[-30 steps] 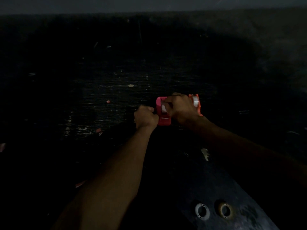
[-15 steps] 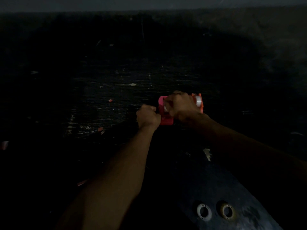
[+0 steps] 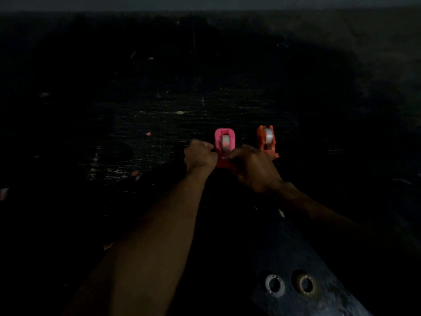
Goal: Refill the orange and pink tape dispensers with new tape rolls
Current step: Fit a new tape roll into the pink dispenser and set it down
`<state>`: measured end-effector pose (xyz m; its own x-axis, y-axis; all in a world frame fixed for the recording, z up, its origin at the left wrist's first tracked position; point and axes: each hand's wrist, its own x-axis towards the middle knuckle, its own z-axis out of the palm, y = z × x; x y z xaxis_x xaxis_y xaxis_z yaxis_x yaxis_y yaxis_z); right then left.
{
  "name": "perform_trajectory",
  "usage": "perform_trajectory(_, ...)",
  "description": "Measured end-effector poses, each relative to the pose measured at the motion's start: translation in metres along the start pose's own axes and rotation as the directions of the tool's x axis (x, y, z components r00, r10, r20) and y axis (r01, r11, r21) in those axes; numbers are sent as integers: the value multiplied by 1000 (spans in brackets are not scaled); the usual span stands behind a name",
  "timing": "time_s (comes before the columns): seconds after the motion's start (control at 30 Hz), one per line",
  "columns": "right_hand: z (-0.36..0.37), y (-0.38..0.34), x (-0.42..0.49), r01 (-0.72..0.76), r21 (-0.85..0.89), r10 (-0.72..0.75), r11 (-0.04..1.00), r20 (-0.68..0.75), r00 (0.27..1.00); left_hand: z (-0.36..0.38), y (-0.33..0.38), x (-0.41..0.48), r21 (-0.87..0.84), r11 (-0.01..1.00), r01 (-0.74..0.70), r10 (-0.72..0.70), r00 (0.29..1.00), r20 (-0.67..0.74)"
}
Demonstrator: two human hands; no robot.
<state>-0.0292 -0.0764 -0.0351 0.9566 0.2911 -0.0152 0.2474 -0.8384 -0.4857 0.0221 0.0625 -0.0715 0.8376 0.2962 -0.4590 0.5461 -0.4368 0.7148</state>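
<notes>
Holding the Pink Dispenser, Roll Seated Inside

Gripping from both sides, the person's hands meet at the near end of the pink tape dispenser (image 3: 224, 142), which stands upright on the dark, scuffed tabletop (image 3: 141, 124). The left hand (image 3: 199, 156) is curled into a fist against the dispenser's left lower edge; the right hand (image 3: 254, 166) closes on its front base from the right, fingers bent under. A pale tape roll (image 3: 225, 140) sits in the pink dispenser's open cradle.

Just beside it to the right, apart from the pink one, stands the orange tape dispenser (image 3: 266, 142), also upright, with its own pale roll (image 3: 268, 135) in the housing. The right hand's knuckles hide its lower front.

Near the bottom right, two empty ring-shaped cores (image 3: 275, 285) lie side by side on a lighter panel (image 3: 319, 258). Small reddish scraps (image 3: 135, 174) dot the tabletop to the left. The scene is very dim.
</notes>
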Motion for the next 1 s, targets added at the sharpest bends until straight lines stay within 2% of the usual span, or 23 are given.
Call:
perform_trajectory(0.27,14,0,-15,72,-114,-78,991,-53,996,-1,5,-3,30,999,-29,29,999,-19)
perform_trajectory(0.47,14,2,-19,112,-96,-116,989,-36,993,2,2,1,24,999,-29,30,999,-23)
perform_trajectory(0.63,20,5,-17,77,-171,-76,982,12,997,6,0,6,-23,999,25,-26,1000,-17)
perform_trajectory(0.83,23,2,-15,27,-167,-28,986,-3,1000,7,-1,8,-32,999,24,-25,1000,-13)
perform_trajectory(1.0,24,6,-3,-152,-110,147,982,-55,988,7,-2,9,-39,999,19,-20,1000,-7)
